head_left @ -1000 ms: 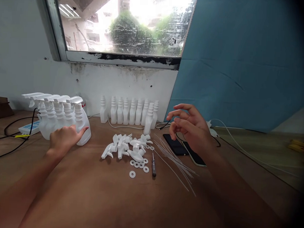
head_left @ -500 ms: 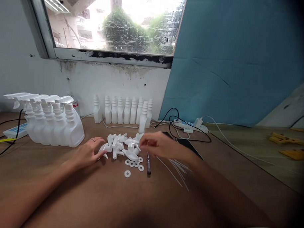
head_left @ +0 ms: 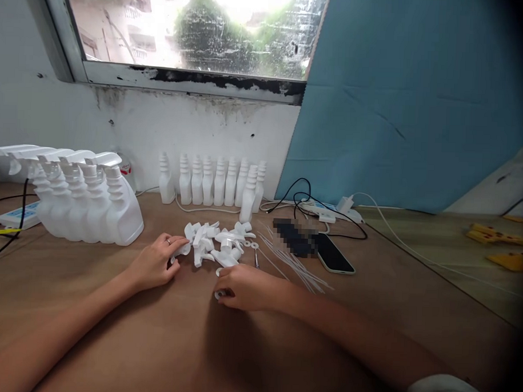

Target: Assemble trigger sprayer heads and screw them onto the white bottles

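My left hand [head_left: 156,262], a ring on one finger, is at the left edge of a pile of white trigger sprayer parts [head_left: 205,238]. Its fingers and thumb curl round a white sprayer part [head_left: 181,251] there. In front of the pile my right hand [head_left: 243,287] is closed in a pinch on a white washer [head_left: 218,295], low over the table. More flat white washers [head_left: 254,245] lie beside the pile; others are hidden under this hand. A screwdriver's metal shaft [head_left: 256,259] shows behind the hand, its handle covered.
Large white spray bottles [head_left: 123,214] stand at the left. A row of slim white bottles [head_left: 208,185] lines the wall. Thin white tubes [head_left: 299,269] lie right of the pile, near a phone [head_left: 335,254] and a blurred-out dark object [head_left: 295,238]. Cables [head_left: 358,236] and a power strip [head_left: 325,211] lie behind.
My right hand has moved from the right side of the pile toward me and closed on a washer, uncovering the phone. My left hand stays by the pile. The view has shifted slightly.
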`<state>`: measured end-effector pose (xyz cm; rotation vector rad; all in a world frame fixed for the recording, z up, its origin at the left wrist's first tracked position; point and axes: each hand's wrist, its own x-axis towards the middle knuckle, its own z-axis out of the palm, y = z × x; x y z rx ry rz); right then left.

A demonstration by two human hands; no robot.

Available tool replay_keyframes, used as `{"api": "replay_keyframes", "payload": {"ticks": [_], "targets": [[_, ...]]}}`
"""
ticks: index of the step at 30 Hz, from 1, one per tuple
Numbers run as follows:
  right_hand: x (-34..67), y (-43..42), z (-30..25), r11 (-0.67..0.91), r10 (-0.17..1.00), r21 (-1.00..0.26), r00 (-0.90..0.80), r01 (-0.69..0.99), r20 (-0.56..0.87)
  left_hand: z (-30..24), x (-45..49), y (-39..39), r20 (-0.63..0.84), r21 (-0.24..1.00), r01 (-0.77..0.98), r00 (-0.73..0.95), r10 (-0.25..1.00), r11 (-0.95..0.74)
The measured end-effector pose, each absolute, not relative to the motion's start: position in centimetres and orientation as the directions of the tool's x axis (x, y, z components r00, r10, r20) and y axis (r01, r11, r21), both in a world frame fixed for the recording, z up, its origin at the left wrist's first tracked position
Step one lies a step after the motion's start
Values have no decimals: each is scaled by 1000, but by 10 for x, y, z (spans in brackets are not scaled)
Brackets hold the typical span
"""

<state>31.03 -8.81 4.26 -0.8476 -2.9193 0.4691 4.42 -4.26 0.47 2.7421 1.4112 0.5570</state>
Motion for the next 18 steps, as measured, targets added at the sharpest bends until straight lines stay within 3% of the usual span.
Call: {"api": "replay_keyframes", "payload": {"ticks": [4, 8, 13, 15, 18], "targets": [[311, -84, 39, 773, 587, -301, -809, 558, 8, -1, 41, -38, 345, 227, 804, 462, 817, -550], [315, -76, 41, 768, 622, -368, -749, 524, 230, 4, 43, -42, 372, 477, 726, 343, 863, -494], [317, -80, 55, 874, 486, -338, -613, 350, 622, 16, 72, -76, 266, 814, 407, 374, 888, -415], [315, -84, 54, 907, 418, -279, -603, 315, 679, 16, 84, -91, 214, 875, 307, 450, 867, -375], [312, -88, 46, 936, 340, -166, -676, 310, 654, 14, 96, -104, 168, 917, 233, 507, 845, -323]]}}
